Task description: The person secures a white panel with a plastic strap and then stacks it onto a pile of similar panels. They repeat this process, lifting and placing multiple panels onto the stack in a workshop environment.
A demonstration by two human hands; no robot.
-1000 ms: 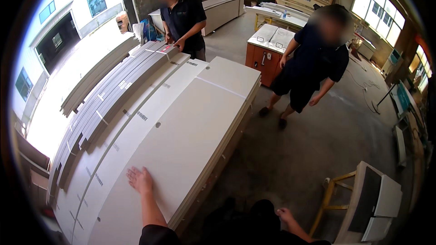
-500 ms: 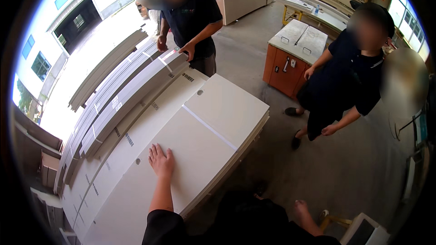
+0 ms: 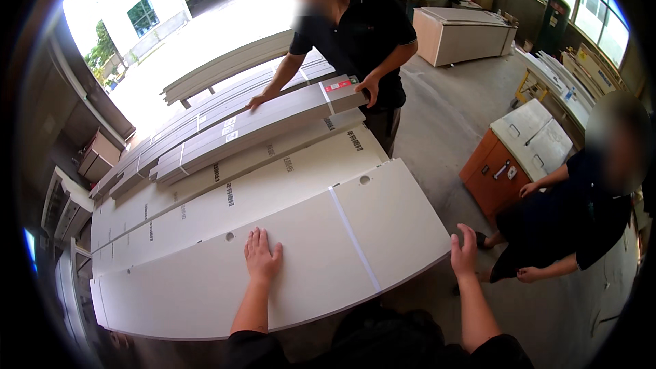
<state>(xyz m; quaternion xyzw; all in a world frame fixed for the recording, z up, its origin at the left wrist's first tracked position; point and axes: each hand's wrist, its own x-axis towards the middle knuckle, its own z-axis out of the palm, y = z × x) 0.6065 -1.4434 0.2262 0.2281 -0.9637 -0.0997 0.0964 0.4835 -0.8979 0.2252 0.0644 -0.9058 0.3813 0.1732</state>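
My left hand [image 3: 262,257] lies flat on a large off-white panel [image 3: 321,260], fingers spread, near a round hole [image 3: 229,237] in it. A white strap [image 3: 354,239] crosses this panel towards its right end. At the panel's right corner I hold up my right hand [image 3: 464,253], fingers stretched and thumb apart, with nothing in it. Whether it touches the edge, I cannot tell. Beyond lie white panels with dark print [image 3: 273,171] and a strapped bundle of long grey boards [image 3: 266,119]. A co-worker's two hands [image 3: 370,89] rest on that bundle.
The co-worker [image 3: 355,34] stands at the far side of the stack. Another person [image 3: 567,205] stands at the right, beside an orange cabinet with a pale top [image 3: 502,164]. More long boards [image 3: 225,75] lie at the far left. A panel-sided block [image 3: 465,37] stands farther back.
My view has turned, shifting the scene. My right hand has risen from low beside my body to the panel's right corner. The far co-worker's hand has slid along the grey bundle.
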